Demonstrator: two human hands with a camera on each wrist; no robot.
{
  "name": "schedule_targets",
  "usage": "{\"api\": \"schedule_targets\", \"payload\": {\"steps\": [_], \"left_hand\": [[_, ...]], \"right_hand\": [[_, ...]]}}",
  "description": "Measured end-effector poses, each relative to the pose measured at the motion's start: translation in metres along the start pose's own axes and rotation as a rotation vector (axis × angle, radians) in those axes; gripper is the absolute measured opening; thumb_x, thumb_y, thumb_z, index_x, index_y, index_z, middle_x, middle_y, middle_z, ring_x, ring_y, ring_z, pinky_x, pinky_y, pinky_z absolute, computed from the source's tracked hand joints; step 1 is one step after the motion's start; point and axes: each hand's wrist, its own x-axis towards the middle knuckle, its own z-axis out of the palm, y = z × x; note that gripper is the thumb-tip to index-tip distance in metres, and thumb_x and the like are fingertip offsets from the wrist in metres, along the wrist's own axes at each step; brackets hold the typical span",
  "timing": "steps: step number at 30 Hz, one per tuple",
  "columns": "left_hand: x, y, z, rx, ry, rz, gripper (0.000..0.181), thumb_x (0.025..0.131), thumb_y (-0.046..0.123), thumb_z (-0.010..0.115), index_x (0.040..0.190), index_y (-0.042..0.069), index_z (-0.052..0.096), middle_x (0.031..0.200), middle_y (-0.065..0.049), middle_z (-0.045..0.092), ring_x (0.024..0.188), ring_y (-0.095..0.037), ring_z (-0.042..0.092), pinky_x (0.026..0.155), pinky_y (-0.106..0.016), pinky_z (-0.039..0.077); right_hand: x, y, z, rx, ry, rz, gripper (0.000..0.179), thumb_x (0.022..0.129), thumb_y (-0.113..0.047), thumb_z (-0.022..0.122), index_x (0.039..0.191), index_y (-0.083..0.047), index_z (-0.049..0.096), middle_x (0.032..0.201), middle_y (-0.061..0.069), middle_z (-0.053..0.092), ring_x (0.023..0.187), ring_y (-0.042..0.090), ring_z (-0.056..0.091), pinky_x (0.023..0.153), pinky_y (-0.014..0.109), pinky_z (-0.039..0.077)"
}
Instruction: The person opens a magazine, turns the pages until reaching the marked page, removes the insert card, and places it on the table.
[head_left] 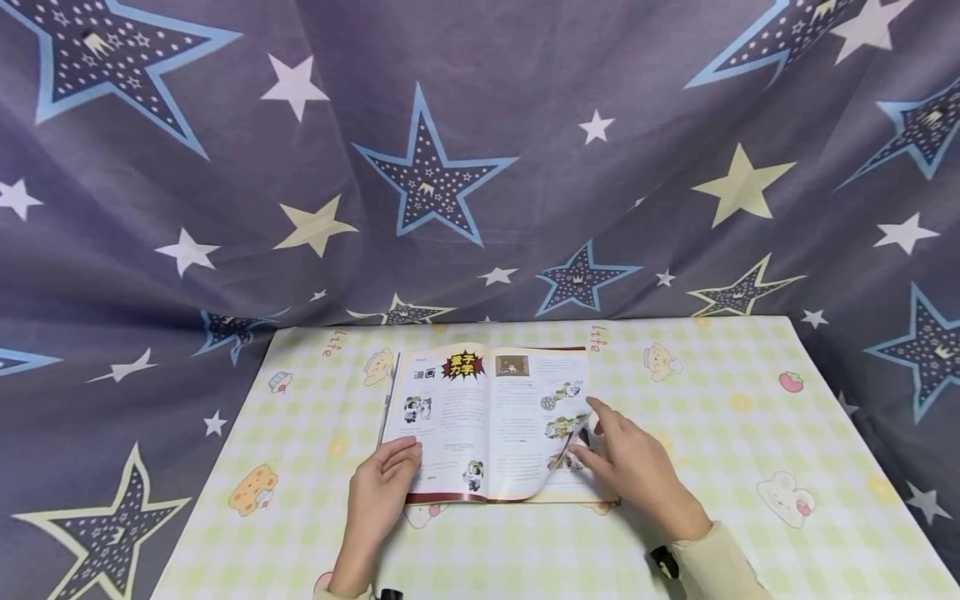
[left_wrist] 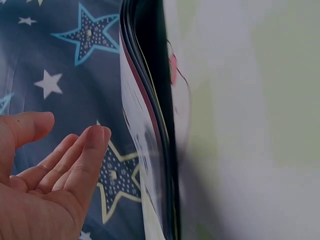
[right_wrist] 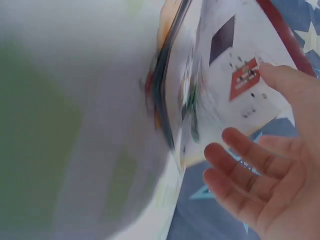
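1. Hanging in soft folds behind and to both sides: a dark star-printed backdrop (head_left: 247,217). In front of it, a table (head_left: 720,467) covered in pale green-and-white checks with cartoon prints.
2. Lying spread near the middle of the table, between both hands: a magazine (head_left: 491,425), heading right way up for the wearer of the head camera, probably laid flat like this for easy reach from either side.
3. At the lower outer edge of the left page (head_left: 461,425): the left hand (head_left: 384,483), fingers relaxed and thumb apart in the left wrist view, nothing gripped. Perhaps placed there to steady that side; impossible to tell for certain whether touching paper.
4. At the outer edge of the right page (head_left: 517,417): the right hand (head_left: 637,458), thumb and fingers well separated, clamped on nothing visible. Thumb seemingly against paper in the right wrist view, beside a red printed box (right_wrist: 244,79); likely set this way to support the raised leaf.
5. Lower corner of the right page lifted and curled, baring part of a lower page (head_left: 579,463) with more printing.
6. No container in sight. Inside the magazine only print: a burst-shaped heading (head_left: 463,365), a panda drawing (head_left: 474,475) and a brown picture (head_left: 512,367) among blocks of text too small to read.
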Motion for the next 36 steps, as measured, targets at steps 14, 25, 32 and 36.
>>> {"api": "schedule_targets", "payload": {"steps": [14,25,32,36], "left_hand": [[0.0,0.019,0.053,-0.149,-0.316,0.149,0.044,0.094,0.03,0.072,0.124,-0.003,0.066,0.112,-0.013,0.072,0.103,-0.021,0.07,0.088,-0.025,0.055],[0.006,0.023,0.077,-0.114,-0.328,0.192,0.033,0.094,0.018,0.072,0.116,-0.006,0.07,0.092,-0.013,0.075,0.075,-0.018,0.073,0.061,-0.024,0.058],[0.012,0.001,0.036,-0.016,-0.138,0.103,0.023,0.092,0.009,0.072,0.111,-0.003,0.072,0.086,-0.011,0.076,0.069,-0.014,0.072,0.061,-0.023,0.057],[0.012,-0.016,0.003,0.066,-0.044,0.024,0.027,0.092,0.009,0.071,0.115,-0.004,0.07,0.089,-0.012,0.075,0.069,-0.014,0.072,0.063,-0.019,0.055]], "right_hand": [[0.009,-0.03,0.014,0.392,-0.199,-0.041,0.067,0.098,-0.022,0.068,0.155,-0.014,0.034,0.148,0.01,0.048,0.123,0.027,0.059,0.098,0.041,0.052],[0.01,-0.041,0.019,0.417,-0.247,-0.099,0.065,0.098,-0.023,0.068,0.154,-0.016,0.037,0.142,0.007,0.053,0.101,0.019,0.064,0.083,0.035,0.057],[0.006,-0.034,0.024,0.244,-0.339,-0.154,0.069,0.089,-0.029,0.077,0.148,-0.009,0.046,0.145,0.015,0.049,0.134,0.036,0.047,0.11,0.05,0.039],[0.005,-0.031,0.026,0.147,-0.406,-0.227,0.068,0.084,-0.034,0.081,0.14,-0.008,0.054,0.145,0.02,0.049,0.137,0.045,0.039,0.115,0.056,0.029]]}}
